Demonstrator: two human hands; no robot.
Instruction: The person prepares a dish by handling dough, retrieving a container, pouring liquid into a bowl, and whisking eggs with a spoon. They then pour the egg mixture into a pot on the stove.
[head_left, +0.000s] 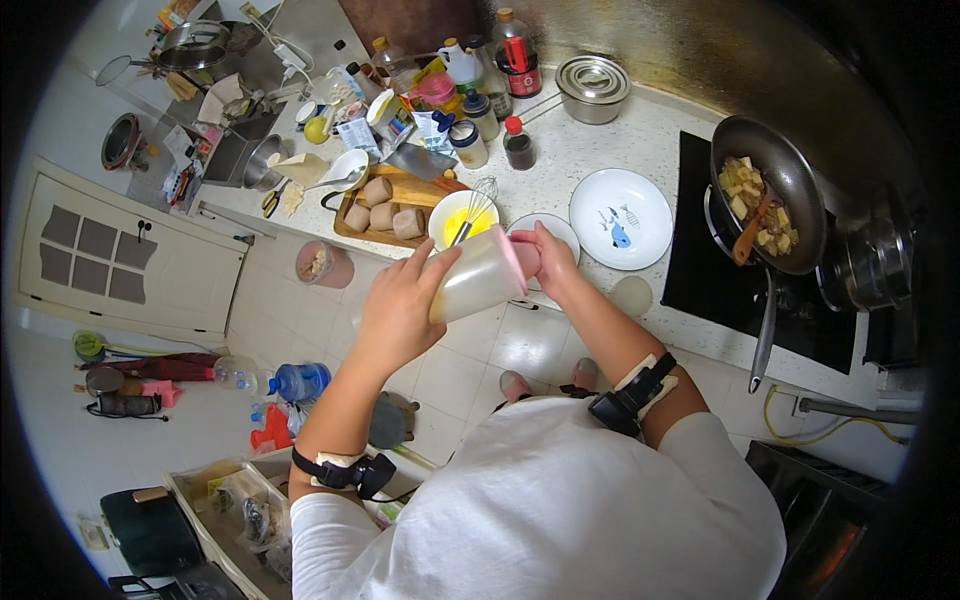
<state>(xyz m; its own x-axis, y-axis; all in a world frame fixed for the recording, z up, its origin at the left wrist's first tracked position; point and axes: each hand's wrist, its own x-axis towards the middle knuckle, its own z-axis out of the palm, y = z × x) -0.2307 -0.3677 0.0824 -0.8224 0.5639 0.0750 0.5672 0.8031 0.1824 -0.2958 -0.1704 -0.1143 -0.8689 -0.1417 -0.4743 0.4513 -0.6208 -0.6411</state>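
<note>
My left hand (409, 300) grips the side of a translucent plastic container (476, 277) with a pink rim, held tilted in front of the counter edge. My right hand (546, 259) is closed around a pink part (528, 257) at the rimmed end; whether this is a lid, a handle or a cup, I cannot tell. Just beyond the container, a white bowl (440, 204) holds yellow liquid, with a wire whisk (482, 196) leaning in it. Partly hidden by my right hand is a small white plate (546, 223). A larger plate (600, 195) with a blue whale print lies to its right.
A wok (806, 187) of cooked food with a wooden spatula (750, 236) sits on the black cooktop (697, 277), its handle jutting over the front. Left of the bowl, a wooden tray (347, 217) carries several brown cylindrical pieces. Jars and bottles (517, 142) crowd the back.
</note>
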